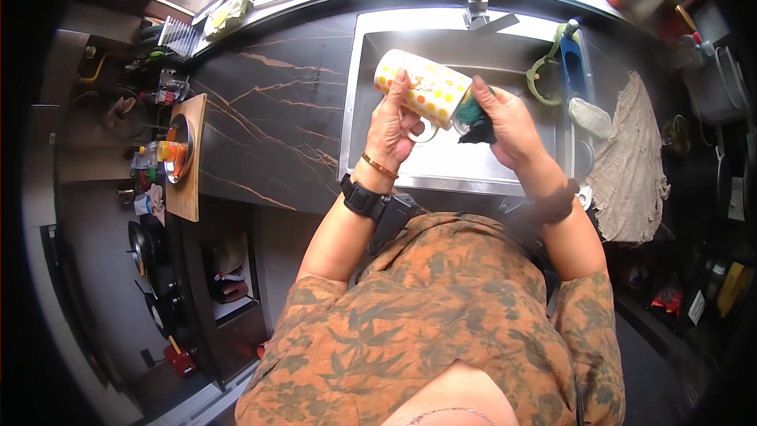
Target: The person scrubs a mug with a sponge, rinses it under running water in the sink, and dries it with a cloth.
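A white mug with yellow and orange dots lies tilted on its side above the steel sink. My left hand is wrapped round it near the handle, thumb on the dotted side. A dark green scrubbing pad is pinched in my right hand, at the mug's right end. Part of the pad is hidden by my fingers. The faucet stands behind the mug at the sink's back edge.
Right of the sink lie a grey cloth and a whitish cloth. A green strainer-like ring and a blue item sit at its right side. A wooden board with a plate stands far left on the dark counter.
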{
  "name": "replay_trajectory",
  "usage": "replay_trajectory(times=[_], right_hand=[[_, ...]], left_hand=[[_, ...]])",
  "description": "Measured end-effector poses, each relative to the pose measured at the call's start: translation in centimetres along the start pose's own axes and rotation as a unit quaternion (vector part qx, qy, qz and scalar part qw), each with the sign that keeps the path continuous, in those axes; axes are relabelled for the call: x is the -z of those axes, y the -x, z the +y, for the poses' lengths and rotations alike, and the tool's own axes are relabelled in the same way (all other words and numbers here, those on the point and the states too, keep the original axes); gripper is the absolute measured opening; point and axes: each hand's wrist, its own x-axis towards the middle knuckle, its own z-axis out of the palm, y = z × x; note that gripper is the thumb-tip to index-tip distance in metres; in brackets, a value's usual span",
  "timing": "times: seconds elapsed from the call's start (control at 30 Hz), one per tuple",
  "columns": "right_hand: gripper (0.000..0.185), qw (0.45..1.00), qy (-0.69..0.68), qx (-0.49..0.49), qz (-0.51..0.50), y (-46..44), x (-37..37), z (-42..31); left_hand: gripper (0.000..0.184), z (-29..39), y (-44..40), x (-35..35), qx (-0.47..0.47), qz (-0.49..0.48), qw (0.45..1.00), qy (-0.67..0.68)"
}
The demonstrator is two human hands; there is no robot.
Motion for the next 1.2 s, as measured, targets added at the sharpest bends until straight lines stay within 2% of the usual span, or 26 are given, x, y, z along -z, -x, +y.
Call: replay_trajectory(times=[0.07, 0.13, 0.2, 0.27, 0.3, 0.33, 0.4, 0.47, 0.5, 0.6, 0.63, 0.7, 0.8, 0.87, 0.93, 1.0, 1.03, 1.1, 1.13, 1.17, 1.2], right_hand=[[0.030, 0.999, -0.010, 0.016, 0.047, 0.3, 1.1, -0.5], [0.024, 0.988, -0.008, 0.124, 0.091, 0.4, 0.8, -1.1], [0.026, 0.955, 0.104, 0.257, 0.107, 0.4, -0.7, -1.1], [0.028, 0.921, 0.314, 0.228, 0.034, 1.4, -2.0, -0.6], [0.029, 0.818, 0.458, 0.345, -0.049, 1.1, -2.1, 0.3], [0.029, 0.656, 0.616, 0.426, -0.092, 1.6, -2.5, 0.6], [0.029, 0.638, 0.638, 0.407, -0.145, 1.9, -2.2, 2.1], [0.033, 0.645, 0.631, 0.405, -0.149, 1.4, -1.6, 2.7], [0.035, 0.648, 0.628, 0.404, -0.152, 1.0, -1.3, 2.7], [0.042, 0.702, 0.579, 0.411, -0.059, -0.9, -1.4, 1.8], [0.044, 0.747, 0.548, 0.374, -0.036, -1.9, -0.9, 1.7], [0.047, 0.828, 0.477, 0.294, 0.011, -3.1, 0.2, 1.8], [0.050, 0.946, 0.298, 0.107, -0.071, -2.3, 0.4, 1.2], [0.053, 0.810, 0.520, 0.268, -0.050, -0.6, -0.1, 1.3], [0.055, 0.650, 0.673, 0.351, -0.030, 1.1, -0.5, 2.3], [0.052, 0.657, 0.652, 0.378, -0.007, 0.8, -0.3, 2.8], [0.051, 0.660, 0.642, 0.391, 0.005, 0.6, -0.1, 2.8], [0.048, 0.848, 0.441, 0.293, 0.025, -0.6, 0.0, 1.7], [0.047, 0.916, 0.325, 0.234, 0.033, -1.6, 0.1, 1.1], [0.048, 0.959, 0.218, 0.182, -0.015, -3.4, 1.8, 1.2], [0.047, 0.984, 0.151, 0.080, -0.049, -3.2, 2.1, 0.3]], left_hand=[[0.058, 0.2, -0.3, 0.8, -0.010, 0.026, 0.999, -0.027], [0.058, 0.4, -0.3, 1.4, -0.013, 0.046, 0.996, -0.081], [0.054, -0.3, 0.2, 0.8, -0.018, 0.042, 0.996, -0.077], [0.055, -0.6, 0.4, 0.2, -0.007, 0.006, 1.000, -0.022], [0.054, -0.5, 0.5, 0.1, 0.028, -0.029, 0.999, -0.002], [0.051, -0.9, 0.5, -0.7, 0.014, -0.020, 1.000, 0.014], [0.047, -0.7, 1.1, -2.6, 0.006, 0.001, 0.999, 0.040], [0.046, -0.2, 1.8, -3.4, 0.015, 0.012, 0.999, 0.044], [0.045, -0.3, 1.7, -2.8, 0.024, -0.011, 0.999, 0.030], [0.044, -0.4, 0.6, 0.5, 0.056, -0.127, 0.990, -0.035], [0.038, 0.2, 1.6, -0.9, 0.063, -0.099, 0.993, -0.036], [0.036, -0.1, 1.3, -0.6, 0.076, -0.107, 0.991, -0.021], [0.034, -0.3, 1.2, -0.5, 0.080, -0.104, 0.991, 0.002], [0.034, -0.6, 0.7, 0.0, 0.082, -0.104, 0.991, 0.014], [0.036, -0.3, 0.9, -0.5, 0.062, -0.082, 0.995, -0.007], [0.041, 0.1, 1.4, -1.3, 0.030, -0.062, 0.997, -0.045], [0.047, -0.3, 1.8, -2.6, 0.014, -0.008, 0.999, -0.045], [0.045, -0.5, 2.0, -2.1, 0.055, -0.065, 0.994, -0.065], [0.045, -0.4, 2.3, -1.9, 0.075, -0.093, 0.990, -0.075], [0.044, -0.5, 2.5, -2.4, 0.072, -0.092, 0.991, -0.069], [0.041, -0.1, 2.7, -2.7, 0.068, -0.092, 0.990, -0.079]])
